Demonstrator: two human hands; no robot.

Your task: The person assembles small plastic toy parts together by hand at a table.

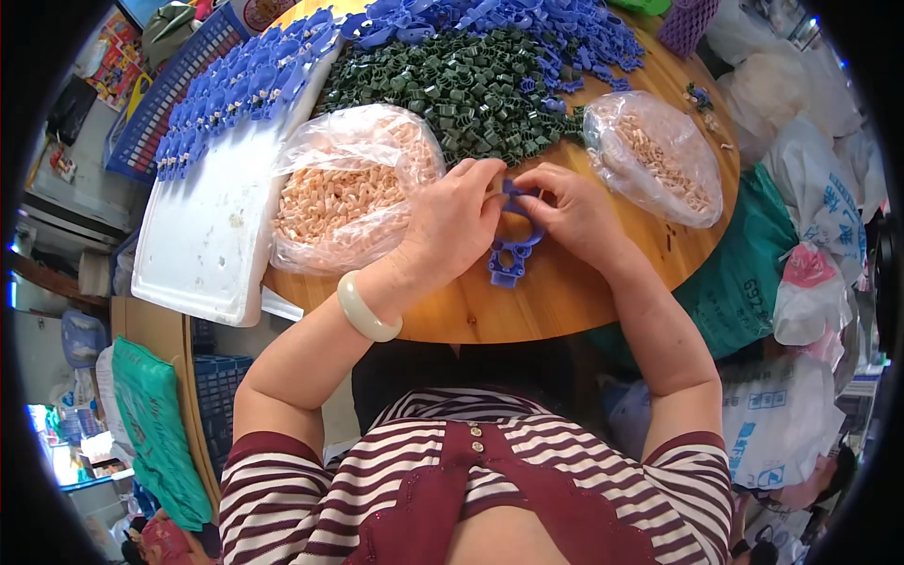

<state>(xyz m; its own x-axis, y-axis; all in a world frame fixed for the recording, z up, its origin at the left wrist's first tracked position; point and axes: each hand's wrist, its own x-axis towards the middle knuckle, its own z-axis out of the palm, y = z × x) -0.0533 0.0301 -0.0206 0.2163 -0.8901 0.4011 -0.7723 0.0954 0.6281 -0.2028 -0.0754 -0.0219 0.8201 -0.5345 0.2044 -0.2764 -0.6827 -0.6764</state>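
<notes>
At the table's near edge my right hand point(572, 213) is closed, thumb and fingers pinching a blue plastic part point(509, 261) with a ring-shaped opening in it. My left hand point(459, 218), a pale bangle on its wrist, meets the upper end of the same part with its fingertips pressed together. Whatever sits between those fingertips is too small and too covered to name. Beside my left hand lies an open clear bag of small peach-coloured plastic pieces point(339, 202). Past both hands is a heap of dark green plastic pieces point(461, 89).
A white foam board point(202, 231) at the left carries rows of blue parts point(235, 89). More blue parts point(584, 38) are piled at the back. A second clear bag of peach pieces point(664, 165) sits on the right of the round wooden table point(428, 315). Bags crowd the floor around it.
</notes>
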